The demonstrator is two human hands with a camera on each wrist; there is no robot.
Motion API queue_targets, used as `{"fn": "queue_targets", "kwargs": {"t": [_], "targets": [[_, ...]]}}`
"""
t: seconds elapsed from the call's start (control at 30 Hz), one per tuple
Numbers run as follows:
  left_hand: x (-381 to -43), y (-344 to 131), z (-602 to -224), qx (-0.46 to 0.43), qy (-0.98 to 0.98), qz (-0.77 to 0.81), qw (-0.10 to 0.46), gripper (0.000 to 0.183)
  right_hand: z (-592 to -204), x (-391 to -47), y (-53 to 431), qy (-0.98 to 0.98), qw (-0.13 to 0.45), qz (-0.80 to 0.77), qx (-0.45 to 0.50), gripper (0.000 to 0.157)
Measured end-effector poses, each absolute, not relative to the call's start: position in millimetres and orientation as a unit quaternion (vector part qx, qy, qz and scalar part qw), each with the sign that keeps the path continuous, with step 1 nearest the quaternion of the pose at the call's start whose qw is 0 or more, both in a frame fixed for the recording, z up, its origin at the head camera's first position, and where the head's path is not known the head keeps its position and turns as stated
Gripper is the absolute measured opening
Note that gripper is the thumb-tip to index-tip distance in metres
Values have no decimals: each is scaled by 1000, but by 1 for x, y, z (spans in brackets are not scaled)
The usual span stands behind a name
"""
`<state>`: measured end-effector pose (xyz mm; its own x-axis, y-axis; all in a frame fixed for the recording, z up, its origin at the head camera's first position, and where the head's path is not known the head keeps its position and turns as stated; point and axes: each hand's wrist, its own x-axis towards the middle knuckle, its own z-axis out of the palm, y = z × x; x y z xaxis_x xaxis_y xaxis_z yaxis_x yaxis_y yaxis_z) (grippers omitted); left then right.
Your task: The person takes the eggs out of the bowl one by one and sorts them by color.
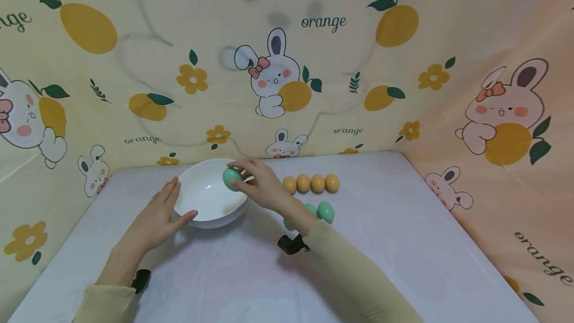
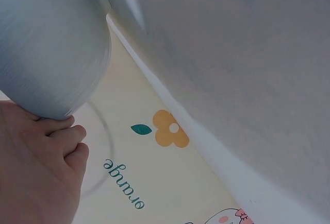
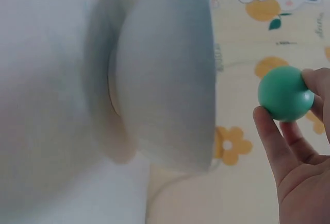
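Observation:
A white bowl (image 1: 211, 216) stands on the table, and my left hand (image 1: 154, 221) holds its left side. The thumb lies at the near rim, while the bent fingers rest against the outer wall, as the left wrist view shows. Over the right part of the bowl my right hand (image 1: 262, 186) pinches a green toy egg (image 1: 232, 179) between thumb and fingertips. In the right wrist view the egg (image 3: 286, 93) is held beyond the rim, apart from the bowl (image 3: 165, 74). The visible inside of the bowl is bare white.
Several yellow eggs (image 1: 317, 183) stand in a row right of the bowl. Nearer, other green eggs (image 1: 326, 212) sit partly hidden behind the right forearm. A patterned cloth (image 1: 341, 64) hangs behind the white-covered table (image 1: 251, 273).

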<state>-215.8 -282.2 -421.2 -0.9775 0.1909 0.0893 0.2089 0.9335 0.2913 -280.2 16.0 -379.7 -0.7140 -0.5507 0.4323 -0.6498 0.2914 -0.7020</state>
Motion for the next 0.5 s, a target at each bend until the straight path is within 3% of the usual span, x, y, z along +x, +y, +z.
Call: {"fn": "queue_targets", "kwargs": {"t": [0.5], "targets": [[-216, -287, -426, -110, -980, -162, 38, 110, -370, -274, 76, -784, 115, 535, 294, 39]]}}
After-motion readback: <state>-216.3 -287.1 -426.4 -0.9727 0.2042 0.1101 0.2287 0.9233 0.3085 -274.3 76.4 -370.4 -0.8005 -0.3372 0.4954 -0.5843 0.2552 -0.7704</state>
